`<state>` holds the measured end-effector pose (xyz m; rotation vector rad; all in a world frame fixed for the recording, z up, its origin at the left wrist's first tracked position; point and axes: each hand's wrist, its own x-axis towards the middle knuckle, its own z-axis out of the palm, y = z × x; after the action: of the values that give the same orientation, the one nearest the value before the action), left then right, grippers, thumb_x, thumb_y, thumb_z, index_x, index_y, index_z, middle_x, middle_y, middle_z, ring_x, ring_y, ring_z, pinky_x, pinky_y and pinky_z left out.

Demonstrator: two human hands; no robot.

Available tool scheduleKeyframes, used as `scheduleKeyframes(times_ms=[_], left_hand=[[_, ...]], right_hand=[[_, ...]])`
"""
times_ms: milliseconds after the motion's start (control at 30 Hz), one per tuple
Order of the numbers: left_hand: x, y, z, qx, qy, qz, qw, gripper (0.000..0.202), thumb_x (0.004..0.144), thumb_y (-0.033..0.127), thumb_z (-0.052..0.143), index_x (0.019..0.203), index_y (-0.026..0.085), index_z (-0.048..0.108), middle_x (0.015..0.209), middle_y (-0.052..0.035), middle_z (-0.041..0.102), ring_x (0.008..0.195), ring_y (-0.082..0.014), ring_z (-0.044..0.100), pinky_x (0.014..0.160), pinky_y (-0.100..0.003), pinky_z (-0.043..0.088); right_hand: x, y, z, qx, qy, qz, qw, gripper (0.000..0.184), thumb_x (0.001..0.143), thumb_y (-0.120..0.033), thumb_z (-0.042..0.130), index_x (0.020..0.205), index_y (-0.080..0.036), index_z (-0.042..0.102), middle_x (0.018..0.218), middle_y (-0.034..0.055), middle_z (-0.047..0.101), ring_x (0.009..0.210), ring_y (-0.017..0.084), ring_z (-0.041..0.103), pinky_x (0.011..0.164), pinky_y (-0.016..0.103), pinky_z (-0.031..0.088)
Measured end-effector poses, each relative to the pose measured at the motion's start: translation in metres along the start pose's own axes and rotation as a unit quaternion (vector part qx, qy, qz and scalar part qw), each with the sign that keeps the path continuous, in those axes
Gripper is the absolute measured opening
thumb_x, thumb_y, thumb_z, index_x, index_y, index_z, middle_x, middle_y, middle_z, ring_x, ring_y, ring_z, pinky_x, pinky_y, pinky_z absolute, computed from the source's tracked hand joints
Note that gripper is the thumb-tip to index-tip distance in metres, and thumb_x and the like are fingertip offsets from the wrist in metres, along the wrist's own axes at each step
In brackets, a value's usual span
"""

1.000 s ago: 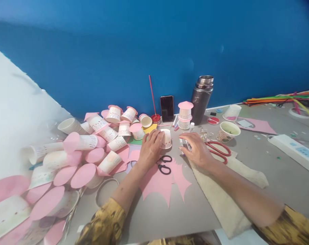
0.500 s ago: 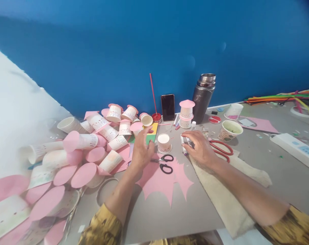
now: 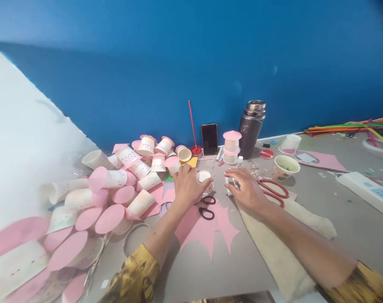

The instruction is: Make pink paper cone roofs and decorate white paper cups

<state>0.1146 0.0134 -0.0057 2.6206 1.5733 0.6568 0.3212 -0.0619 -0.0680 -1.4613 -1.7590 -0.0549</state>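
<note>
My left hand [image 3: 188, 186] curls around a small upturned paper cup [image 3: 205, 178] that stands on the grey table [image 3: 242, 256]. My right hand [image 3: 246, 187] rests to the right of the cup, fingers closed on white marker pens [image 3: 228, 183]. Black-handled scissors [image 3: 206, 207] lie just in front of the cup on a jagged piece of pink paper [image 3: 207, 227]. Red-handled scissors [image 3: 273, 190] lie to the right of my right hand.
A heap of paper cups with pink lids [image 3: 115, 193] fills the left. By the blue wall stand a phone [image 3: 209, 139], a dark flask [image 3: 250, 126], a pink-topped stacked cup [image 3: 231, 146] and a patterned cup [image 3: 284, 167]. A beige cloth [image 3: 282, 248], a power strip [image 3: 366, 191] and coloured sticks [image 3: 346, 125] lie right.
My left hand let go of the cup and drew back left half a second ago, then returned and closed around it. My right hand barely moved.
</note>
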Motion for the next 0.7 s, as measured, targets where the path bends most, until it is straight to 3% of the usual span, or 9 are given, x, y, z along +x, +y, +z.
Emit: scheduleKeyframes(times_ms=[100,167,267,333,400,533,700], left_hand=[[0.004,-0.002,0.000,-0.023,-0.025,0.011,0.999,0.034,0.086,0.047,0.068,0.106,0.019,0.073,0.112,-0.0141,0.064,0.115,-0.0358,0.057,0.099,-0.054,0.044],[0.009,-0.007,-0.001,-0.055,-0.056,0.056,0.995,0.031,0.089,0.035,0.061,0.114,0.019,0.071,0.121,-0.0145,0.063,0.122,-0.0349,0.054,0.103,-0.055,0.043],[0.015,-0.017,-0.005,-0.144,-0.114,0.127,0.975,0.047,0.087,0.018,0.051,0.133,0.022,0.061,0.138,-0.0126,0.059,0.134,-0.0301,0.049,0.112,-0.053,0.039],[0.018,-0.022,-0.007,-0.207,-0.099,0.128,0.965,0.054,0.087,0.018,0.051,0.141,0.023,0.054,0.144,-0.0117,0.057,0.138,-0.0279,0.048,0.116,-0.051,0.037],[0.019,-0.025,-0.008,-0.233,-0.057,0.087,0.967,0.051,0.089,0.027,0.055,0.140,0.022,0.054,0.144,-0.0129,0.057,0.137,-0.0298,0.050,0.116,-0.052,0.038],[0.015,-0.024,0.000,-0.191,0.005,0.006,0.982,0.051,0.082,0.038,0.071,0.128,0.017,0.062,0.131,-0.0174,0.065,0.125,-0.0369,0.057,0.106,-0.059,0.043],[0.008,-0.016,0.015,-0.224,0.027,0.052,0.973,0.038,0.082,0.023,0.070,0.119,0.018,0.065,0.121,-0.0123,0.070,0.119,-0.0305,0.063,0.106,-0.051,0.047]], right_hand=[[0.001,-0.001,0.000,0.010,-0.004,0.002,1.000,0.022,0.090,-0.021,0.067,0.111,-0.019,0.070,0.120,0.0134,0.073,0.115,0.033,0.063,0.102,0.054,0.050],[0.002,-0.002,0.000,0.014,-0.002,0.006,1.000,0.022,0.089,-0.021,0.068,0.111,-0.019,0.071,0.118,0.0130,0.073,0.115,0.032,0.063,0.102,0.053,0.051],[0.002,-0.003,-0.002,0.020,0.000,0.011,1.000,0.021,0.090,-0.021,0.067,0.110,-0.020,0.071,0.117,0.0123,0.074,0.114,0.031,0.063,0.102,0.052,0.051],[0.002,-0.003,-0.002,0.020,0.001,0.015,1.000,0.020,0.090,-0.022,0.068,0.109,-0.020,0.071,0.117,0.0123,0.074,0.114,0.031,0.063,0.101,0.052,0.052],[0.003,-0.003,-0.003,0.018,0.002,0.020,1.000,0.019,0.090,-0.021,0.068,0.108,-0.019,0.072,0.116,0.0120,0.074,0.113,0.030,0.063,0.101,0.050,0.052],[0.004,-0.001,-0.004,0.008,0.004,0.030,1.000,0.017,0.090,-0.020,0.065,0.105,-0.020,0.072,0.111,0.0105,0.076,0.109,0.030,0.064,0.098,0.049,0.052],[0.002,0.004,-0.002,0.004,0.009,0.032,0.999,0.015,0.091,-0.023,0.062,0.101,-0.020,0.073,0.106,0.0115,0.076,0.105,0.031,0.066,0.094,0.049,0.052]])
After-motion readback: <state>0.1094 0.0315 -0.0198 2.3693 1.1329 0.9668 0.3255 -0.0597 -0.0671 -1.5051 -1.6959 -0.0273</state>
